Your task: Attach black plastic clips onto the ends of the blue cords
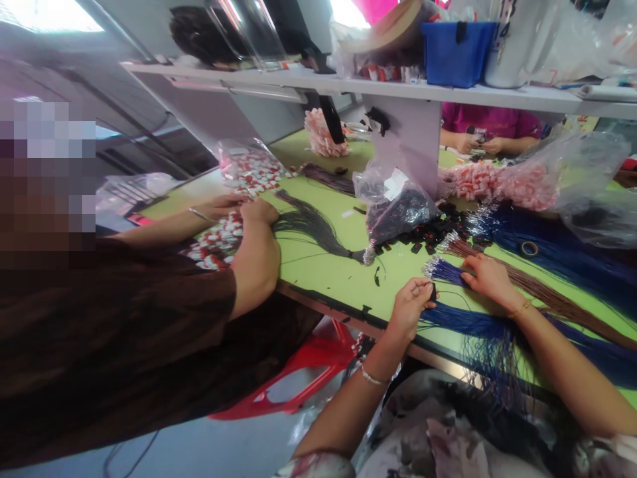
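My left hand (411,307) is closed on a small black piece (432,292) near the table's front edge. To its right, my right hand (488,279) rests over a bundle of purple-blue wires (445,271), its fingers around them close to the silvery ends. Loose blue wires (462,320) lie below both hands and hang over the edge. A brown wire bundle (542,292) runs behind my right hand. Many small black pieces (423,236) are scattered beyond, beside a clear bag of black parts (398,209).
A co-worker's hands (256,216) work at the left over red and white parts (219,240). Dark wires (318,226) lie mid-table. A shelf (323,81) with a blue bin (458,56) crosses above. Another person's hands (480,143) show behind. A red stool (298,372) stands below.
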`<state>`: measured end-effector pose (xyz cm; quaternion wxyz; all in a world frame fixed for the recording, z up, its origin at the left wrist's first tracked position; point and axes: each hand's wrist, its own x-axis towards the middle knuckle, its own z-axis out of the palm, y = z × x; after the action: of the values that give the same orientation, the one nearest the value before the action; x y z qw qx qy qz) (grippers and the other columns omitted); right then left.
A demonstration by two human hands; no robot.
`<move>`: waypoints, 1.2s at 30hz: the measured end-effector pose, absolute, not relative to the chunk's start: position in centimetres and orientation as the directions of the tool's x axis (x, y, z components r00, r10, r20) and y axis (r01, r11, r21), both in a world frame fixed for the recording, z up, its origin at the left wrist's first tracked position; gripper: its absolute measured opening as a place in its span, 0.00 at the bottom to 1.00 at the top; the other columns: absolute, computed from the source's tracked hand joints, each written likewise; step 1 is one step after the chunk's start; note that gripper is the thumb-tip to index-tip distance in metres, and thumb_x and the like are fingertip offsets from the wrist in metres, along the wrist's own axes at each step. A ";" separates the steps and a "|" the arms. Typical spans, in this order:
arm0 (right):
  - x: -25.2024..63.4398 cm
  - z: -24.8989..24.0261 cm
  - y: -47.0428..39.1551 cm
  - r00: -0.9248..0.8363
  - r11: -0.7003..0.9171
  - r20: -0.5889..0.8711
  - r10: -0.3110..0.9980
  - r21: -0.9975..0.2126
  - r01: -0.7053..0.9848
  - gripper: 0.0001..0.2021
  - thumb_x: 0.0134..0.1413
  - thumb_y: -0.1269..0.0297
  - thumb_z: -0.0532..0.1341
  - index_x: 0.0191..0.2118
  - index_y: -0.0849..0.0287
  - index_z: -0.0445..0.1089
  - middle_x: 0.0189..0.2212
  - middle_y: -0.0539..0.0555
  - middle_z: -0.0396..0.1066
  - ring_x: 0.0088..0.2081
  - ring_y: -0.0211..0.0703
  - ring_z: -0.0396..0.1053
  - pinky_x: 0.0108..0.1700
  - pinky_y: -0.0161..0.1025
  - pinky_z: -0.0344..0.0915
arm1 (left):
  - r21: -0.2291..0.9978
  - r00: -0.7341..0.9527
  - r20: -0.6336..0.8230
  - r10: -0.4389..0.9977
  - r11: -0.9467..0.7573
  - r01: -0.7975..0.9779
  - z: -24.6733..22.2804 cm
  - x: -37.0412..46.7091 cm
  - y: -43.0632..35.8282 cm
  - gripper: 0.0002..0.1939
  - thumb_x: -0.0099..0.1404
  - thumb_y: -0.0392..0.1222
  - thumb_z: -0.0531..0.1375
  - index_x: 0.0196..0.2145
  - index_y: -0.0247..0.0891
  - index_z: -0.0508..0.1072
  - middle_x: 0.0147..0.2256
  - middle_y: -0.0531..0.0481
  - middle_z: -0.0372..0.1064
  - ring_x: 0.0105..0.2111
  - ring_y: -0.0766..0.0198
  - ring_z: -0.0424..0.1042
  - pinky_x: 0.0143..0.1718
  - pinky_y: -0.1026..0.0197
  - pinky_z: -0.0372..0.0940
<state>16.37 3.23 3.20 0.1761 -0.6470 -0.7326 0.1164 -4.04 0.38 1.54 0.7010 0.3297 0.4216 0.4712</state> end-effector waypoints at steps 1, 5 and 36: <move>17.0 2.9 3.6 -0.093 0.112 0.069 0.993 -0.345 0.932 0.05 0.50 0.62 0.60 0.30 0.58 0.70 0.28 0.53 0.69 0.28 0.39 0.61 0.29 0.35 0.49 | 0.851 0.216 -0.284 0.934 0.350 -0.393 1.6 -4.0 0.4 0.20 0.47 0.49 0.69 0.34 0.34 0.70 0.26 0.51 0.69 0.27 0.67 0.70 0.28 0.66 0.64; 18.1 2.1 4.1 -0.180 0.173 0.008 0.984 -0.320 0.932 0.07 0.54 0.63 0.56 0.29 0.57 0.69 0.27 0.51 0.70 0.28 0.38 0.62 0.28 0.34 0.48 | 0.818 0.257 -0.287 0.923 0.375 -0.435 1.6 -3.2 0.6 0.20 0.47 0.49 0.69 0.34 0.34 0.70 0.26 0.50 0.70 0.28 0.65 0.72 0.30 0.65 0.65; 12.3 4.4 0.0 -0.225 0.296 0.195 0.955 -0.706 0.643 0.05 0.47 0.69 0.57 0.24 0.60 0.66 0.18 0.46 0.61 0.21 0.32 0.55 0.24 0.31 0.50 | 0.664 0.339 -0.261 0.904 0.423 -0.617 -1.0 -2.6 1.5 0.15 0.52 0.43 0.67 0.36 0.34 0.72 0.29 0.51 0.67 0.28 0.71 0.66 0.30 0.68 0.61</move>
<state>12.32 0.04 4.36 0.3125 -0.5384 -0.7419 0.2491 -2.64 1.47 -1.00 0.7848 0.2320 0.3094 0.4844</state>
